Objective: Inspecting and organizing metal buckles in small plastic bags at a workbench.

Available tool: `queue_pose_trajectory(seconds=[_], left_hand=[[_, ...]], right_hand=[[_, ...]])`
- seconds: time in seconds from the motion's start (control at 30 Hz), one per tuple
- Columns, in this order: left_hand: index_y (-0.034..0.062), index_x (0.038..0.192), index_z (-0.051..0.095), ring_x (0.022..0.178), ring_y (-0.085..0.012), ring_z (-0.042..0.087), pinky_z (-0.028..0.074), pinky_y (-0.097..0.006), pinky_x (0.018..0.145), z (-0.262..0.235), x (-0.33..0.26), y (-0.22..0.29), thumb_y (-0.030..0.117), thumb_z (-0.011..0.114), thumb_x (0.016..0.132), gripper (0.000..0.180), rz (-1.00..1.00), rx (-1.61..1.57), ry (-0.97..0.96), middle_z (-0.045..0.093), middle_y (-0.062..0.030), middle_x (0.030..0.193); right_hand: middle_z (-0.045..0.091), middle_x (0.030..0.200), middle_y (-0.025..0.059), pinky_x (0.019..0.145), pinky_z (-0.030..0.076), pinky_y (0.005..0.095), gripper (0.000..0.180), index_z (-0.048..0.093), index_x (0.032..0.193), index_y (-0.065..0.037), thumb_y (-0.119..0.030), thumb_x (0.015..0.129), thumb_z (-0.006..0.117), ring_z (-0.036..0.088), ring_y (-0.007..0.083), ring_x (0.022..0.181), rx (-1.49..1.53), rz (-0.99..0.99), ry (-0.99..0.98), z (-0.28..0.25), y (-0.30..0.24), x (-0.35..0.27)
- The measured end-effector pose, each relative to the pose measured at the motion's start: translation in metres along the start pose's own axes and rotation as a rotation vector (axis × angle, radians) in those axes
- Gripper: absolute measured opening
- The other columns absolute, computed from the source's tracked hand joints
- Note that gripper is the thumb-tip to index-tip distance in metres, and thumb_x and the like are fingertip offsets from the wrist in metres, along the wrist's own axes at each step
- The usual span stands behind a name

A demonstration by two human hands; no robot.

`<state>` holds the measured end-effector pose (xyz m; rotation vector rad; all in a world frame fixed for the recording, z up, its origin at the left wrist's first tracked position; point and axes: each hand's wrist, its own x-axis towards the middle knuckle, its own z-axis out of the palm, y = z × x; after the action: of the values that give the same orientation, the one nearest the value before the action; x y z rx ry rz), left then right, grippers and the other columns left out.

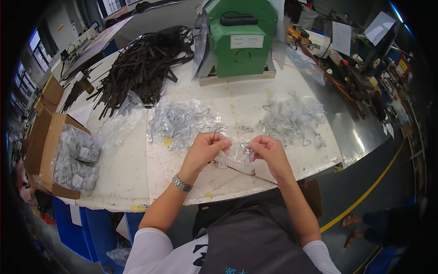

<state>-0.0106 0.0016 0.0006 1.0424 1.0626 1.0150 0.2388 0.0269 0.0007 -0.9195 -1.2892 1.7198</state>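
Head view: your left hand and right hand both pinch a small clear bag at the near table edge, a metal clip inside. Keep the bag mouth taut; seat the clip fully.

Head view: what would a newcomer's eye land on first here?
The two hands at centre: the left hand and right hand pinch a small clear bag with a metal clip inside, above the white table. Behind them stands a big green machine, with a heap of dark straps to its left. Piles of bagged metal clips lie beyond the hands, and a cardboard box sits at the table's left edge.
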Motion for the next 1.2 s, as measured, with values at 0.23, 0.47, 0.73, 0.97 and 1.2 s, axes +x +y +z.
queue_pose_trajectory(seconds=[0.23,0.47,0.73,0.97,1.2], left_hand=[[0.0023,0.098,0.080,0.056,0.0006,0.049,0.037,-0.019,0.050,0.013,-0.005,0.003,0.021,0.072,0.102,0.021,0.102,0.086,0.072,0.077,-0.0020,0.080],[0.0006,0.101,0.077,0.050,-0.0004,0.042,0.033,-0.019,0.046,0.020,-0.007,-0.003,0.020,0.067,0.106,0.022,0.022,-0.081,-0.040,0.079,-0.0075,0.085],[0.0004,0.102,0.077,0.050,-0.0002,0.042,0.035,-0.019,0.047,0.026,-0.007,-0.005,0.023,0.065,0.107,0.026,0.080,-0.019,-0.013,0.080,-0.0072,0.086],[0.0003,0.112,0.078,0.051,-0.0009,0.041,0.035,-0.020,0.047,0.026,-0.008,-0.009,0.024,0.065,0.107,0.028,0.050,-0.031,-0.025,0.079,-0.0036,0.084],[0.0037,0.117,0.076,0.052,0.0000,0.039,0.031,-0.020,0.045,0.028,-0.001,-0.021,0.026,0.070,0.104,0.027,-0.058,-0.118,-0.104,0.077,-0.0010,0.086]], right_hand=[[0.070,0.069,0.0060,0.058,0.049,0.0294,0.019,0.075,0.091,-0.001,-0.016,0.102,0.070,0.062,0.0113,0.061,-0.388,-0.208,0.276,0.002,-0.004,-0.002],[0.065,0.066,0.0109,0.056,0.045,0.0321,0.016,0.074,0.087,-0.003,-0.016,0.096,0.078,0.059,0.0199,0.055,-0.982,-0.568,0.340,0.009,-0.036,0.001],[0.061,0.067,0.0113,0.056,0.045,0.0313,0.020,0.067,0.085,0.001,-0.013,0.097,0.076,0.058,0.0183,0.057,-0.698,-0.511,0.333,0.013,-0.041,0.001],[0.053,0.061,0.0000,0.052,0.038,0.0272,0.029,0.062,0.080,-0.001,-0.015,0.105,0.067,0.048,0.0072,0.054,-0.819,-0.505,0.214,0.001,-0.032,0.007],[0.054,0.063,-0.0030,0.046,0.039,0.0240,0.031,0.061,0.082,-0.006,-0.022,0.109,0.064,0.049,0.0036,0.052,-0.345,-0.006,0.062,-0.006,-0.018,0.007]])
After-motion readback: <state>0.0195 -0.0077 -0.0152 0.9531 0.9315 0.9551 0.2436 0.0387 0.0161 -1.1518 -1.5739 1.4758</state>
